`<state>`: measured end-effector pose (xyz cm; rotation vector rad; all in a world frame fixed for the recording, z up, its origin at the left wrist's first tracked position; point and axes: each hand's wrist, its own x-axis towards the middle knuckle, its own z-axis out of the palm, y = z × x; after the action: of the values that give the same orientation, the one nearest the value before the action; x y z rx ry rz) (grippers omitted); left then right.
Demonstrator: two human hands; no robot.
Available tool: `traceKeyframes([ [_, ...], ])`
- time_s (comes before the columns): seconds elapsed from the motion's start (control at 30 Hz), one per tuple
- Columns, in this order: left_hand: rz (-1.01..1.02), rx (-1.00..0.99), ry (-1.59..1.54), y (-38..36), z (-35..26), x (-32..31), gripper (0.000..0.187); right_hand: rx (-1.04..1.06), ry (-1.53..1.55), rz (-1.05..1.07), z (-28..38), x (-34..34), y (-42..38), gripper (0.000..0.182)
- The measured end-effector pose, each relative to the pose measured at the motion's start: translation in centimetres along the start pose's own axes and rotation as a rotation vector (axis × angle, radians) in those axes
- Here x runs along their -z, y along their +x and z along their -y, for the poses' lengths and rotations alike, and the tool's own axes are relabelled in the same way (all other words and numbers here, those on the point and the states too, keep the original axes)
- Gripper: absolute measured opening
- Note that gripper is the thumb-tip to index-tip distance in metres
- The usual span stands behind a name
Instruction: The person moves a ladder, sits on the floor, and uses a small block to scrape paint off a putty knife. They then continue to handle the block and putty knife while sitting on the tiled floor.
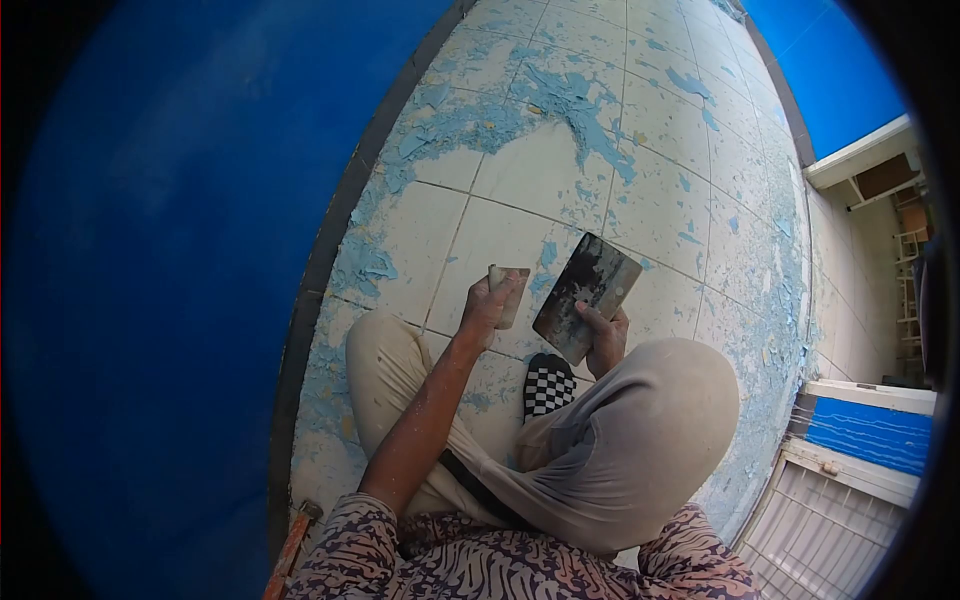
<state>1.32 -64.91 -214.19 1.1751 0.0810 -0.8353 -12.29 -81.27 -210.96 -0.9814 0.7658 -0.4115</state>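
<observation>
My left hand (486, 308) is closed around a small, flat rectangular scraper (511, 305) with a dull grey-beige face. To its right, my right hand (605, 338) grips a dark rectangular plate (592, 285) by its lower edge, the thumb lying on top. Pale smears mark the plate's surface. A gap separates the scraper from the plate, and both are held over the tiled floor in front of my bent knees. The fingers under the plate are hidden.
Blue paint flakes (570, 105) litter the white tiled floor (520, 215). A blue wall (180, 250) with a dark skirting runs along the left. At right are a doorway and a white barred grille (815, 520). An orange-handled tool (290, 550) is at lower left. My checkered shoe (549, 388) is below the plate.
</observation>
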Motion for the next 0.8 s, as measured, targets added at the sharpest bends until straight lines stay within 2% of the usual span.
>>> traceKeyframes([
  [0.13, 0.023, -0.097, 0.133, -0.1, 0.5, 0.0, 0.034, 0.011, -0.002, 0.002, 0.0, -0.1, -0.1, 0.039],
  [0.2, -0.088, -0.129, 0.228, -0.1, 0.5, -0.5, 0.030, -0.002, -0.005, -0.008, 0.0, -0.3, -0.1, 0.038],
  [0.23, -0.087, -0.131, 0.229, -0.1, 0.5, -0.6, 0.030, 0.000, -0.004, -0.008, -0.1, -0.3, 0.0, 0.038],
  [0.3, -0.201, -0.136, 0.321, 0.2, 1.2, -0.5, 0.032, 0.063, -0.196, 0.066, -0.3, -0.3, 0.1, 0.037],
  [0.43, -0.162, -0.057, 0.338, 0.5, 2.2, -0.6, 0.036, 0.152, -0.232, 0.096, 0.1, -1.1, 0.9, 0.035],
  [0.5, -0.109, -0.039, 0.226, 0.0, 2.4, -1.3, 0.041, 0.284, -0.377, 0.084, 0.4, -1.3, 1.7, 0.035],
  [0.57, -0.096, 0.032, 0.233, -0.2, 2.2, -1.4, 0.042, 0.306, -0.350, 0.093, 0.4, -1.7, 1.7, 0.034],
  [0.63, -0.074, 0.123, 0.070, 0.0, 2.0, -1.6, 0.040, 0.330, -0.326, 0.101, 0.6, -1.8, 1.7, 0.032],
  [0.67, -0.075, 0.122, 0.068, 0.1, 2.1, -1.4, 0.040, 0.335, -0.325, 0.091, 0.4, -1.8, 1.6, 0.031],
  [0.73, 0.006, 0.091, -0.189, 0.3, 2.3, -0.5, 0.040, 0.336, -0.326, 0.085, 0.0, -1.6, 1.4, 0.030],
  [0.8, 0.020, 0.079, -0.172, 0.5, 2.5, 0.0, 0.040, 0.332, -0.308, 0.058, 0.1, -1.6, 0.8, 0.028],
])
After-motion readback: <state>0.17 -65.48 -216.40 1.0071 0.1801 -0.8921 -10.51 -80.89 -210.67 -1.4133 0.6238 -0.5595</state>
